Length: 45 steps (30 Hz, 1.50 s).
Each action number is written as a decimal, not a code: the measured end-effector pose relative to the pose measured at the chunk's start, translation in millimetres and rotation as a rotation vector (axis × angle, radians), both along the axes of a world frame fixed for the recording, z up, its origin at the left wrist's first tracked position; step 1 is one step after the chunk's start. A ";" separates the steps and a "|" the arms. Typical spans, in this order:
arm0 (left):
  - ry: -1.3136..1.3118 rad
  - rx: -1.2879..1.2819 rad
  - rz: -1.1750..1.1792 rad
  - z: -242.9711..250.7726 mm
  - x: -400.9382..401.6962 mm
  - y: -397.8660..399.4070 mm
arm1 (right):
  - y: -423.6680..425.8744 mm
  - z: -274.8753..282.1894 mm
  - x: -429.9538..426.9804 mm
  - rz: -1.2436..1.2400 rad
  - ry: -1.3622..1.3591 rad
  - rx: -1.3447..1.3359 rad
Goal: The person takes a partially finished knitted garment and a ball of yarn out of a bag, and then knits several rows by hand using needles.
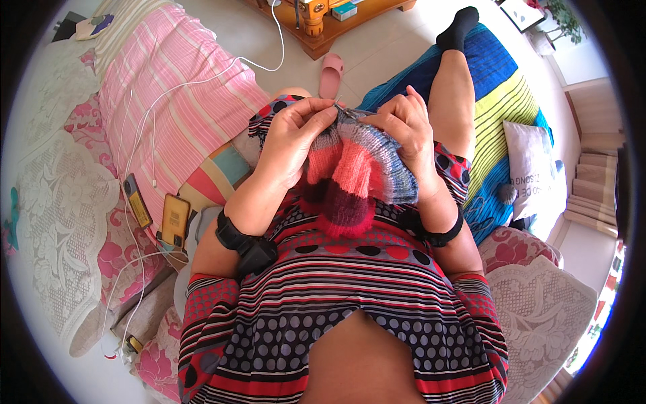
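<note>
A ribbed, multicoloured knitted piece [352, 171] in grey, coral, maroon and blue hangs between my hands over my lap. My left hand [294, 139] pinches its upper edge and a knitting needle tip [339, 102] between thumb and forefinger. On the other side, my right hand [402, 123] grips a metal knitting needle [353, 112] near the same edge, its little-finger side raised. The two needle ends meet close together at the top of the knitting. Folds of the fabric hide part of the stitches and the fingers behind them.
To the left, two phones [175, 220] lie beside a pink striped cloth [176, 86], with a white cable [202, 81] across it. A pink slipper [331, 76] is on the tiled floor before a wooden table [315, 38]. A cushion [527, 166] leans at the right.
</note>
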<state>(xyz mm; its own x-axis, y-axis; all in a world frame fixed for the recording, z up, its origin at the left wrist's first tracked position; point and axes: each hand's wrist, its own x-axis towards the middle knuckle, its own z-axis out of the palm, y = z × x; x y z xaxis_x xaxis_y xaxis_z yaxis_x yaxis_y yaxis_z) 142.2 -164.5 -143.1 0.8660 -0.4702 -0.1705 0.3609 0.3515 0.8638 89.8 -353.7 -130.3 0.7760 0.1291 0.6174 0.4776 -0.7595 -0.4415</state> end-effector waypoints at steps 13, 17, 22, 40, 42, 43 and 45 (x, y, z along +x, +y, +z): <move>-0.146 0.129 -0.227 3.7 -6.9 -6.6 | 3.0 2.9 2.6 0.112 0.191 0.260; -0.135 0.088 -0.062 -1.4 -3.2 -7.4 | -1.2 11.0 0.5 0.035 0.024 0.071; -0.141 0.093 -0.025 1.0 0.3 -3.3 | -1.6 1.9 -1.1 0.086 0.116 0.113; -0.078 0.064 -0.056 6.6 -0.7 -1.4 | -2.7 6.5 -2.1 0.085 0.037 0.126; 0.026 0.020 -0.037 4.8 -1.0 -2.8 | -0.6 7.1 -1.9 0.029 0.023 0.077; 0.059 0.013 -0.029 1.4 -0.7 -2.6 | 0.6 7.1 -1.4 0.030 0.022 0.078; 0.091 0.006 -0.020 0.2 -1.0 -2.0 | 2.3 6.7 -0.5 -0.020 0.026 0.041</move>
